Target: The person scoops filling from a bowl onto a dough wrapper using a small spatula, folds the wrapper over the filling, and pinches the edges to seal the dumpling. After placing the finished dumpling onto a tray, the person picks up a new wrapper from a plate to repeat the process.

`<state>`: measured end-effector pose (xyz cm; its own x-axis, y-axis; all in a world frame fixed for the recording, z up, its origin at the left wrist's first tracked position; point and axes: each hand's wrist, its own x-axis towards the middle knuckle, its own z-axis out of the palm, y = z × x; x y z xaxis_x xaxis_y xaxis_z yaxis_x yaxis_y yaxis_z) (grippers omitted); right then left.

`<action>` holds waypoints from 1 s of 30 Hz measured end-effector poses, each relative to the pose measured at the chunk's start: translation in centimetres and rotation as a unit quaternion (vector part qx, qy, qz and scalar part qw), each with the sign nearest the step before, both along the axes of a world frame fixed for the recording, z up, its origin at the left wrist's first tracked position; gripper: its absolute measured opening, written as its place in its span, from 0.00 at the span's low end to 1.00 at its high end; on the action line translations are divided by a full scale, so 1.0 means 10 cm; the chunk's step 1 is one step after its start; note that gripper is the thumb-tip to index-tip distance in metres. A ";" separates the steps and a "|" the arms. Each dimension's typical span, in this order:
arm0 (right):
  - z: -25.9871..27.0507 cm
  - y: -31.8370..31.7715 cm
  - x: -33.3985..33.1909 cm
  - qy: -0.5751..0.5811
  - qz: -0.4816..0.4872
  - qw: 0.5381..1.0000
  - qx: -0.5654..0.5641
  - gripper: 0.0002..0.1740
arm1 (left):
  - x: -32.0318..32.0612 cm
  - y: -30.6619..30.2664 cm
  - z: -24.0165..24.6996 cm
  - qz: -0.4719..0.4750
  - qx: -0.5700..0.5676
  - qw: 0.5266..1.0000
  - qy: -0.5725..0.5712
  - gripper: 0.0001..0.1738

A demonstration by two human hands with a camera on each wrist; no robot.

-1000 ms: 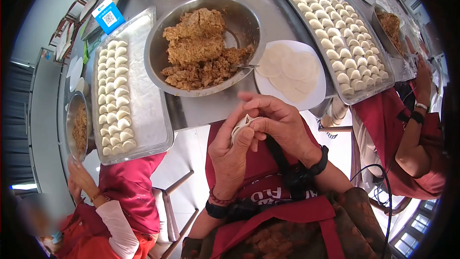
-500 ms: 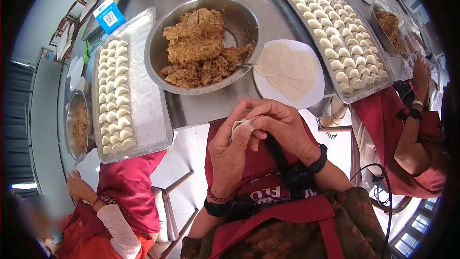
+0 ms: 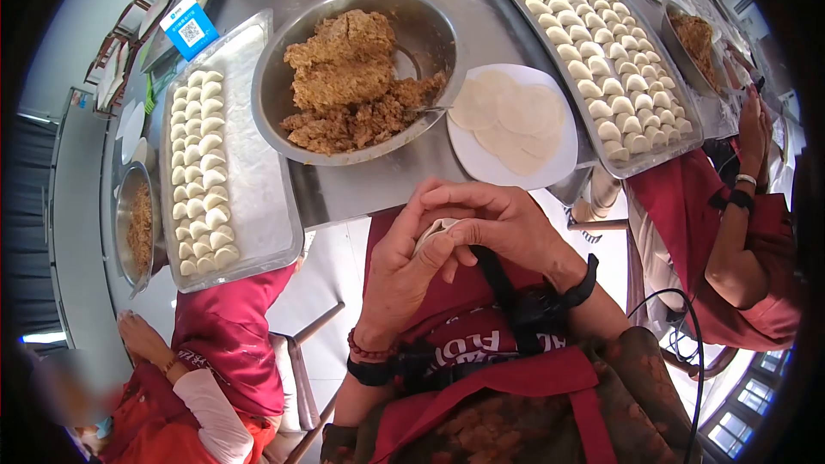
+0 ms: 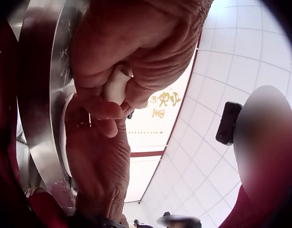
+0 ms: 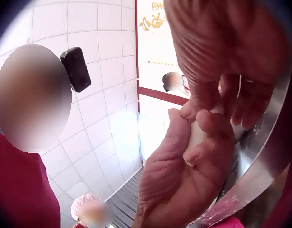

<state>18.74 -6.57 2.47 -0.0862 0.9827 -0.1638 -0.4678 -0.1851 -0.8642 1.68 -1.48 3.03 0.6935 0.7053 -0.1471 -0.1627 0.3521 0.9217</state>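
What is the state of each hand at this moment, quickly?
Left hand: holding a dumpling in curled fingers.
Right hand: pinching the same dumpling at its edge.

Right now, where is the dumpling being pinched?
In the head view, the dumpling is just below the picture's middle, held between the left hand and right hand, below the large metal bowl and left of the white plate.
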 end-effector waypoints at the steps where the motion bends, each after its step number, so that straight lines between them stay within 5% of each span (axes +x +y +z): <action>1: -0.01 0.00 0.04 -0.001 0.029 1.000 -0.011 0.13 | -0.01 -0.02 -0.02 0.003 -0.010 1.000 0.003 0.32; 3: 0.03 0.02 0.09 -0.023 0.064 0.997 -0.046 0.10 | -0.01 -0.01 -0.03 -0.006 -0.005 1.000 0.015 0.34; 8: -0.13 0.01 0.00 -0.057 -0.034 0.997 0.031 0.08 | -0.08 0.04 -0.18 -0.039 -0.007 0.999 -0.006 0.37; 11: -0.07 0.00 -0.03 -0.028 -0.055 0.998 -0.014 0.05 | 0.03 -0.06 -0.11 0.057 -0.116 0.987 -0.093 0.36; 17: -0.18 0.01 -0.08 -0.083 -0.089 0.991 0.055 0.04 | -0.02 -0.02 -0.12 0.051 -0.229 0.956 -0.176 0.35; 30: -0.14 0.02 -0.07 -0.162 -0.037 0.985 0.055 0.07 | -0.04 0.03 -0.07 0.001 -0.213 0.975 -0.065 0.41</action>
